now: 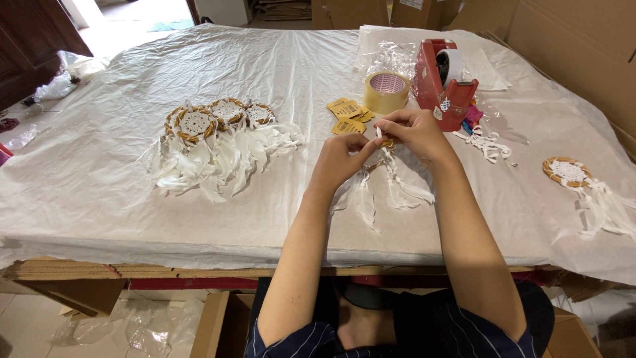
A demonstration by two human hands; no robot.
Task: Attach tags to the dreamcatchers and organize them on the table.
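Head view, left hand: the left hand (341,156) is raised over the table, fingers curled and pinching the small dreamcatcher (384,174) at its top.
Head view, right hand: the right hand (414,132) meets the left one, fingertips closed on the same top part; the exact contact point is hidden by the fingers.
Held item: the small dreamcatcher hangs between both hands, near the front middle of the table, its white feathers trailing onto the white sheet (99,179).
Behind the hands: yellow tags (348,114) lie just beyond the fingers; a roll of tan tape (387,91) stands next to them; a red tape dispenser (442,85) sits just beside the roll.
Left of the hands: a pile of finished dreamcatchers (215,136) lies well apart.
Right edge: one single dreamcatcher (576,180) lies flat, well apart from the hands.
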